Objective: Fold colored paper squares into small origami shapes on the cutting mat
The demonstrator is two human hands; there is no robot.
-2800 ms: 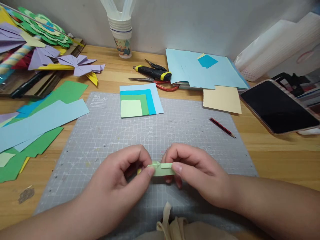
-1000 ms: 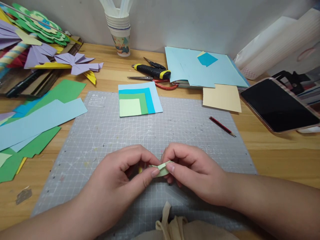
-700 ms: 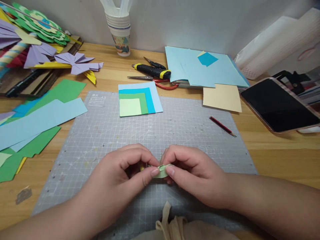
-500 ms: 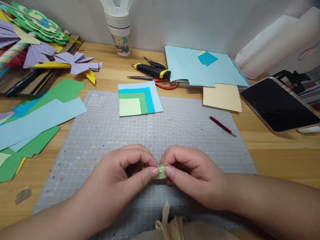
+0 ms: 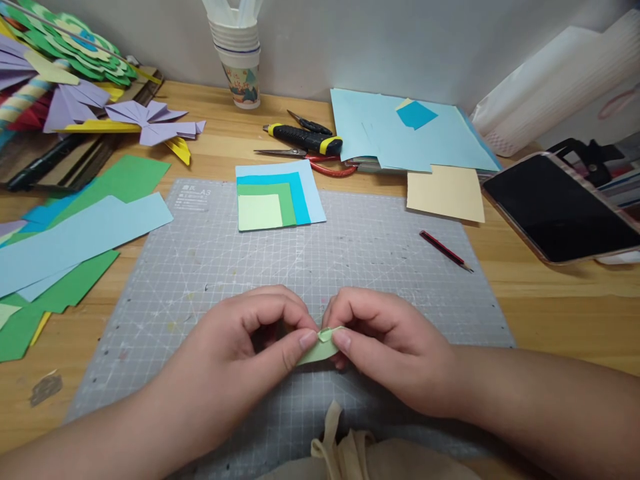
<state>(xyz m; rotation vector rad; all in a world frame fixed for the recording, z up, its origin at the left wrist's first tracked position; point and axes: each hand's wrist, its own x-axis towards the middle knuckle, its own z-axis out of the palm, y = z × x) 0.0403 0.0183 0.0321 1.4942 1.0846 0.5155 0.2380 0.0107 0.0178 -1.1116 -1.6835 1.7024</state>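
Between my hands is a small piece of light green paper (image 5: 320, 351), its top edge bent or rolled over. My left hand (image 5: 253, 343) pinches its left part between thumb and forefinger. From the other side, my right hand (image 5: 387, 347) pinches the right end, thumb in front. The other fingers of both hands curl behind and are partly hidden. Both hands are over the near half of a grey cutting mat (image 5: 370, 253). Farther up the mat lies a stack of paper squares (image 5: 260, 210) in light green, green, blue and pale blue.
A pencil (image 5: 445, 251) lies on the mat's right side. Beyond it are scissors (image 5: 333, 168), a black-and-yellow cutter (image 5: 305, 139), pale blue sheets (image 5: 400, 147) and paper cups (image 5: 239, 73). A tablet (image 5: 560, 210) stands right; coloured paper strips (image 5: 80, 233) and purple folded paper (image 5: 150, 123) lie left.
The light green paper has tilted slightly, and more of its lower left part shows below my left thumb. Both hands keep their pinch in nearly the same place.
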